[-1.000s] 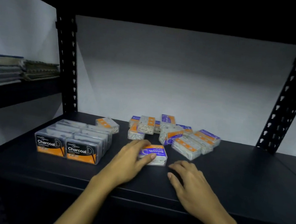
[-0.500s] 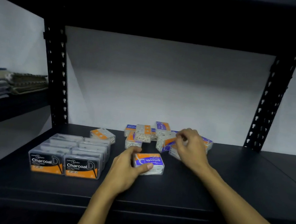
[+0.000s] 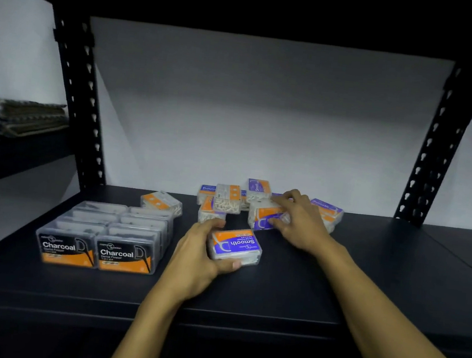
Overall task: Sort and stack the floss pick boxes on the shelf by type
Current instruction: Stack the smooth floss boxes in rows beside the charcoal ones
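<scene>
Head view, nearest first: both forearms reach in over the front edge of the shelf [image 3: 275, 293]. My left hand [image 3: 197, 258] holds a Smooth box [image 3: 235, 245] that lies flat on the shelf, label up and reading away from me; my thumb is under its near edge and my fingers [image 3: 212, 223] curl over its far left corner, so they are clamped on it. To its left stand the Charcoal boxes [image 3: 100, 240], two neat rows running back from the front, labels facing me.

Farther in, my right hand [image 3: 301, 225] is in the loose pile [image 3: 226, 201] by the back wall. Its fingers are curled round a tilted box [image 3: 265, 218] with an orange and purple label, gripping it top and front. A lone box [image 3: 162, 201] sits between the Charcoal rows and the pile.

The risk, as I judge it, lies in that pile. The boxes lean on one another, so pulling mine free could tip its neighbours or knock one against the wall. The labels also look alike in this dim light: at least one reads Round, and I could easily stack it with the Smooth ones by mistake.
</scene>
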{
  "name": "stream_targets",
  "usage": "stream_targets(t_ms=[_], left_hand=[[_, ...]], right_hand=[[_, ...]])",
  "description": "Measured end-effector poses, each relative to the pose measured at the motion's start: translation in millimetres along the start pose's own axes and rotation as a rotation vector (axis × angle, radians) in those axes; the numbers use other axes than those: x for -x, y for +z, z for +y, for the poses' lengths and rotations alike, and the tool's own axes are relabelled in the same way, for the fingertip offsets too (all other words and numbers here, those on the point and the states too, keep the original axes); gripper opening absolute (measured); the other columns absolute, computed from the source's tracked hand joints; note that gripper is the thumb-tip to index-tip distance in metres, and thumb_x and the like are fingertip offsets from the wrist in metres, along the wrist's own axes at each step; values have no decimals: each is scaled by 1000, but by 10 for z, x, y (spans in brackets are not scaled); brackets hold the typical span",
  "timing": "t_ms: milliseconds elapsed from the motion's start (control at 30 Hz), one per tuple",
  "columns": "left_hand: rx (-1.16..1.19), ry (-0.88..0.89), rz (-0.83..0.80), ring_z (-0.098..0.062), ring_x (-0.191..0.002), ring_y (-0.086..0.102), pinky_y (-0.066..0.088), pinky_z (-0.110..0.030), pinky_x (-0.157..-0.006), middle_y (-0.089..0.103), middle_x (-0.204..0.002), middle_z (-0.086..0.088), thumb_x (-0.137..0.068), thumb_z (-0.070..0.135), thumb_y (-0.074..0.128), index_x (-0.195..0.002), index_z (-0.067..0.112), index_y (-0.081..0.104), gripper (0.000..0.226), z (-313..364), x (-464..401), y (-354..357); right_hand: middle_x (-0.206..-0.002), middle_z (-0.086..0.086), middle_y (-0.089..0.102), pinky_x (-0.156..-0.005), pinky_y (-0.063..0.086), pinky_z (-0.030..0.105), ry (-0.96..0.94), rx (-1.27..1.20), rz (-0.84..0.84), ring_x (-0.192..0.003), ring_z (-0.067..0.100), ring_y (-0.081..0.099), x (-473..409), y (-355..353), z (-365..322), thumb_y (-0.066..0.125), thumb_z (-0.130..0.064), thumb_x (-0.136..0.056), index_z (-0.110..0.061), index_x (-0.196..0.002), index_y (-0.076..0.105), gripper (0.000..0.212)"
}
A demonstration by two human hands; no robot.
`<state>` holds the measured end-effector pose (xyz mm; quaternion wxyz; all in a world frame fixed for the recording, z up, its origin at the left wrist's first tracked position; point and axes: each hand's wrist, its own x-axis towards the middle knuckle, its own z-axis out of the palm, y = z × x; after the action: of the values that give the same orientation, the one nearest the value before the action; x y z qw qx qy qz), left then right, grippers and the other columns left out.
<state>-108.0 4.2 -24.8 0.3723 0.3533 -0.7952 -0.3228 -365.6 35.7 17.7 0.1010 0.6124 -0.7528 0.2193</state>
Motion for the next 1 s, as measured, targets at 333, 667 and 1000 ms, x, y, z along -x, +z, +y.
stream_targets(t_ms=[333, 667, 1000], left_hand=[[-265, -27, 21, -19, -124, 44, 36, -26, -100, 48, -123, 3, -69, 57, 79, -148, 31, 38, 93, 160, 25, 39], [-63, -38, -75, -12, -118, 55, 37, -24, -97, 61, -130, 8, -95, 40, 61, -148, 50, 36, 60, 210, 48, -47], [-557, -89, -680, -17, -145, 35, 27, -35, -119, 35, -159, 10, -84, 69, 59, -153, 51, 22, 80, 697, -498, -224]], right_hand=[[-141, 5, 54, -115, 7, 36, -141, 119, 48, -137, 20, 36, 0, -81, -158, 64, -36, -93, -21, -140, 51, 50], [-127, 5, 57, -96, 34, 23, -113, -205, -1, -122, 21, 48, 470, -228, -125, 74, -30, -88, -13, -126, 58, 44], [-123, -6, 53, -92, 45, 27, -26, -398, 78, -111, 12, 56, 1102, -287, 104, 67, -26, -94, -21, -126, 48, 37]])
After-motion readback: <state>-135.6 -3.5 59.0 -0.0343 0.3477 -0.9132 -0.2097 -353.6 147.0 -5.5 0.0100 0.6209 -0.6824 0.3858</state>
